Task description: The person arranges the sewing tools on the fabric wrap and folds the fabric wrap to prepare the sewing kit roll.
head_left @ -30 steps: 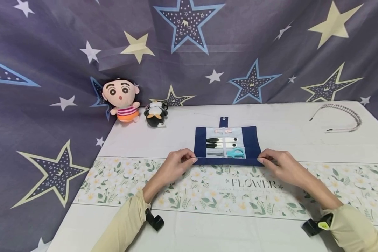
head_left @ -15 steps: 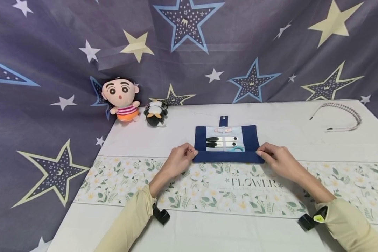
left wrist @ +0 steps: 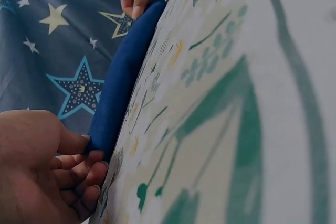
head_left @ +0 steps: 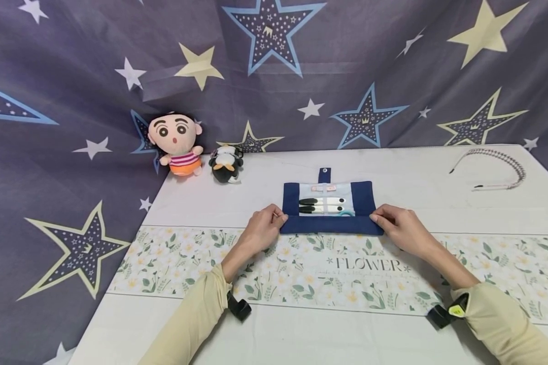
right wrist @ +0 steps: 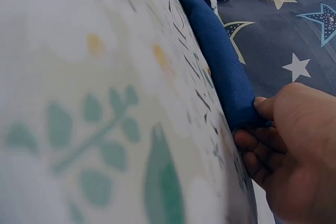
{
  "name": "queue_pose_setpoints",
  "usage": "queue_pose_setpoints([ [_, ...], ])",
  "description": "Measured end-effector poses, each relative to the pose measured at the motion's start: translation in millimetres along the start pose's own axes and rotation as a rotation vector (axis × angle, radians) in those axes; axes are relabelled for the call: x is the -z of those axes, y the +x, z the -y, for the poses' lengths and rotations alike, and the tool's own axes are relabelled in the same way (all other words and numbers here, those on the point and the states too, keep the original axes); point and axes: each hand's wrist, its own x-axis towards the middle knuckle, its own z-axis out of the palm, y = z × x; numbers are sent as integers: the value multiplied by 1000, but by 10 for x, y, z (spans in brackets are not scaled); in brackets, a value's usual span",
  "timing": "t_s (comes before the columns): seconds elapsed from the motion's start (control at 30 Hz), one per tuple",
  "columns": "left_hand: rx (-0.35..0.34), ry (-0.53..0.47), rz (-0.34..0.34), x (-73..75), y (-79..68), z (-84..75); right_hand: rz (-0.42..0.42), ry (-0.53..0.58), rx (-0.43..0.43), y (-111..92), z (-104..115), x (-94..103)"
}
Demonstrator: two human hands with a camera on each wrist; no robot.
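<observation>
A navy fabric tool case [head_left: 331, 225] lies on the table with its near edge folded over. My left hand [head_left: 264, 225] pinches the left end of the fold, and my right hand [head_left: 401, 227] pinches the right end. Above the fold show two black-and-white handled tools [head_left: 321, 205], a small pinkish-white item [head_left: 323, 188] under the strap, and a bit of a turquoise scissor handle [head_left: 346, 213]; the rest of the scissors is covered. A snap tab [head_left: 324, 175] sticks out at the far edge. Both wrist views show the rolled navy edge [left wrist: 118, 87] between thumb and fingers.
At the back left sit a plush doll [head_left: 178, 144] and a penguin plush [head_left: 226, 165]. A headband [head_left: 507, 157] lies at the back right. The white tablecloth [head_left: 301, 329] carries a floral band; a star-printed curtain [head_left: 301, 61] hangs behind.
Both hands have moved a little away from the body, folding the near edge of the case farther over. The scissors, earlier in full view, are now mostly covered.
</observation>
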Motion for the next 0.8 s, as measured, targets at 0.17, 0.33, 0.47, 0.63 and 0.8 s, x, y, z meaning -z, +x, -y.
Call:
queue_pose_setpoints([
  [0.17, -6, 1, -3, -1, 2, 1, 4, 9, -9, 5, -12, -7],
  [0.33, -89, 45, -1, 12, -33, 27, 12, 14, -17, 13, -20, -13],
  [0.47, -246, 212, -14, 39, -76, 20, 14, 20, -25, 21, -9, -5],
  [0.63, -418, 428, 26, 70, -106, 14, 9, 23, 11, 31, -2, -14],
  [0.8, -528, 584, 20, 76, -110, 52, -37, -55, 203, 32, 4, -34],
])
